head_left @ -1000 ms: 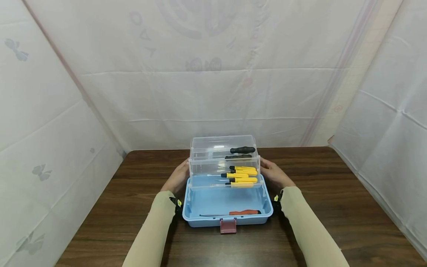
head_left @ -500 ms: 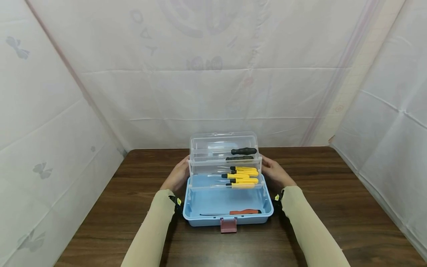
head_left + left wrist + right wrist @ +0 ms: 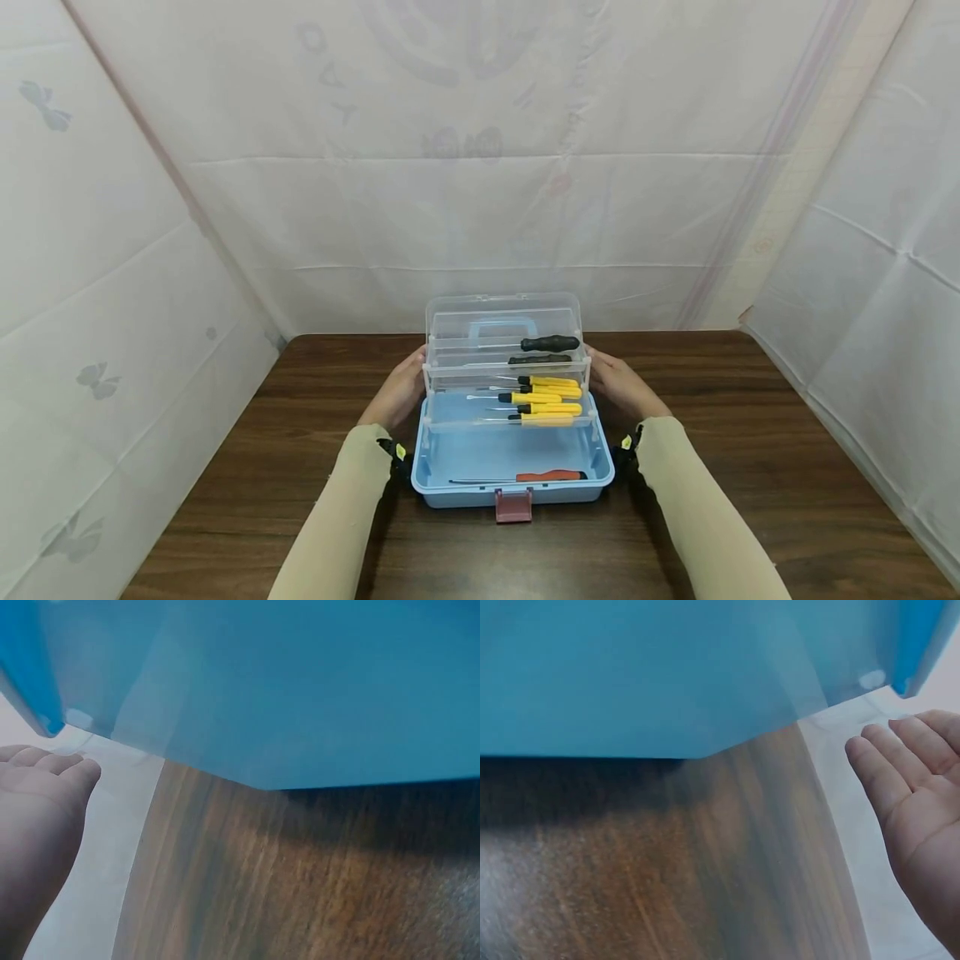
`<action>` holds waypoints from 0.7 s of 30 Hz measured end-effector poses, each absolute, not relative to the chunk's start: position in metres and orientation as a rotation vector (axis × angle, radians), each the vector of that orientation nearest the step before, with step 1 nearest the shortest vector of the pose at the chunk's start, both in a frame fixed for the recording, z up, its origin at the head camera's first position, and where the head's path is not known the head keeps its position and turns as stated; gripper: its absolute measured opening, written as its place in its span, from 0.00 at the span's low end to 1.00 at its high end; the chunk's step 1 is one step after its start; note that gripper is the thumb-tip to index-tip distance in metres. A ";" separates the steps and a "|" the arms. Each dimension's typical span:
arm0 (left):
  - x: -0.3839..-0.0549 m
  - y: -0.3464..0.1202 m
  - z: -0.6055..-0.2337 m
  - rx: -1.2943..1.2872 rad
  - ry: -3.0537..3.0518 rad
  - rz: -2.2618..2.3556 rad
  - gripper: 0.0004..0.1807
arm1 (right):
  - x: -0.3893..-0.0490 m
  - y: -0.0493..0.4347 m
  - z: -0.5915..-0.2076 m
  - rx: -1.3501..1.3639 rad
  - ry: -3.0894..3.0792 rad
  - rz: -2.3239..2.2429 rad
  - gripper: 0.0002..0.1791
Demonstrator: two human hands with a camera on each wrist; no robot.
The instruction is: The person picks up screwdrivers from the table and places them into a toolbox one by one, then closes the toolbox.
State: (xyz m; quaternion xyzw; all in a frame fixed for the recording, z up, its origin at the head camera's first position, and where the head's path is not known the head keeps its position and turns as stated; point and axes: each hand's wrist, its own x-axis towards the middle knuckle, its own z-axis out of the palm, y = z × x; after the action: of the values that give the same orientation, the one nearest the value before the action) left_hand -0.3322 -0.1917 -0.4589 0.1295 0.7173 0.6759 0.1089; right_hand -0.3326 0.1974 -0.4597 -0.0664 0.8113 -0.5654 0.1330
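A light blue toolbox [image 3: 457,499] stands unfolded on the table, its clear lid [image 3: 558,308] raised at the back. Two see-through trays sit stepped above the base. Black-handled screwdrivers [image 3: 550,343] lie in the upper one, several yellow-handled screwdrivers [image 3: 551,409] in the lower. At the front of the base lies a red screwdriver [image 3: 551,476]. My left hand [image 3: 396,393] is at the left side of the trays, my right hand [image 3: 624,388] at the right side. Straight fingers show in both wrist views, close by the blue wall [image 3: 630,690]; the thumbs are hidden.
A brown wooden table [image 3: 285,467] lies under the toolbox. Pale sheeting [image 3: 480,217] hangs behind it and along both sides. The dark red latch [image 3: 513,507] hangs down at the front, and a blue carry handle [image 3: 502,322] shows through the lid.
The lid's top edge stands a little higher, and the blue handle now shows through it. The trays with their screwdrivers have sunk slightly, with both hands staying at the sides.
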 end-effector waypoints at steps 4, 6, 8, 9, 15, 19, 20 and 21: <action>-0.332 -0.192 -0.457 0.361 2.101 1.985 0.29 | -0.332 0.198 -0.456 -0.227 2.312 -1.653 0.37; -0.332 -0.193 -0.457 0.349 2.087 1.996 0.29 | -0.332 0.198 -0.454 -0.251 2.286 -1.667 0.38; -0.332 -0.194 -0.456 0.350 2.067 2.016 0.29 | -0.333 0.198 -0.452 -0.282 2.270 -1.676 0.38; -0.332 -0.194 -0.456 0.349 2.056 2.028 0.29 | -0.333 0.198 -0.451 -0.299 2.262 -1.680 0.38; -0.332 -0.196 -0.453 0.366 2.005 2.061 0.30 | -0.334 0.198 -0.446 -0.349 2.227 -1.679 0.41; -0.331 -0.197 -0.451 0.364 1.996 2.071 0.31 | -0.336 0.199 -0.444 -0.375 2.181 -1.708 0.44; -0.331 -0.197 -0.450 0.362 1.996 2.073 0.31 | -0.337 0.199 -0.444 -0.387 2.173 -1.712 0.45; -0.330 -0.197 -0.450 0.364 1.999 2.071 0.31 | -0.337 0.200 -0.443 -0.391 2.162 -1.723 0.45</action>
State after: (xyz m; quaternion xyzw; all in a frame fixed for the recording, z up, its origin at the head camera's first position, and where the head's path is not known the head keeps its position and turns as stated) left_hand -0.3303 -0.1971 -0.4496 0.1247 0.6839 0.7088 0.1198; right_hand -0.3371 0.1996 -0.4433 -0.1379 0.7625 -0.6077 0.1737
